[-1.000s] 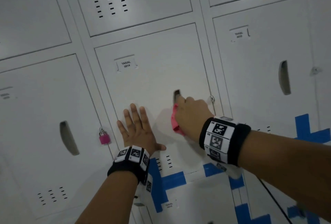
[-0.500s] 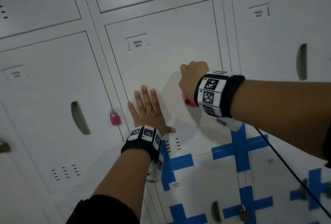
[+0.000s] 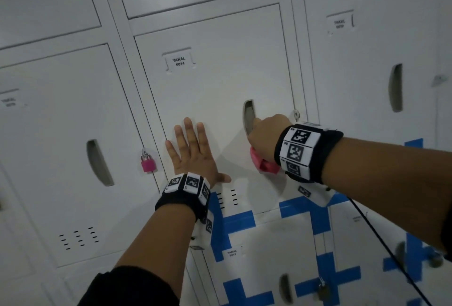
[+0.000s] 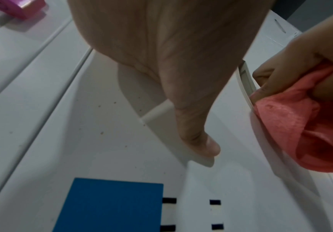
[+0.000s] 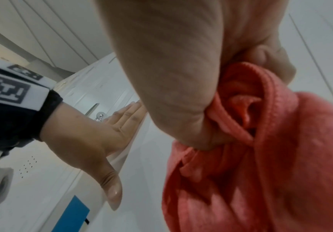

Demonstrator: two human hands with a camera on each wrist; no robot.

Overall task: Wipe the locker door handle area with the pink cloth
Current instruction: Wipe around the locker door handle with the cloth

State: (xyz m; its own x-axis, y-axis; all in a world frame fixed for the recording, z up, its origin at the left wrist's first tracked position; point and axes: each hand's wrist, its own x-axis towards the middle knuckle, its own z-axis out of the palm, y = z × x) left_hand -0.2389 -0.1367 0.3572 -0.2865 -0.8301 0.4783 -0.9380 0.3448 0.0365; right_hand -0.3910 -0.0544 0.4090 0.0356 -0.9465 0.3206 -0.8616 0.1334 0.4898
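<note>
The white locker door (image 3: 220, 80) labelled YAKAL 0014 has a recessed slot handle (image 3: 249, 115) at its right side. My right hand (image 3: 265, 138) grips the bunched pink cloth (image 3: 263, 162) (image 5: 261, 157) (image 4: 293, 125) and presses it against the door at the lower end of the handle, covering that part. My left hand (image 3: 193, 154) (image 5: 94, 135) lies flat on the door to the left of the handle, fingers straight and spread, holding nothing.
A pink padlock (image 3: 148, 162) hangs on the hasp of the locker to the left. Blue tape strips (image 3: 238, 222) mark the lockers below. More white lockers with slot handles (image 3: 395, 88) stand on both sides. A black cable (image 3: 381, 239) hangs from my right wrist.
My right hand with the cloth moved up to the top of the handle, then back down, so the slot's upper part shows again. The left hand stayed flat on the door. The head view shifted.
</note>
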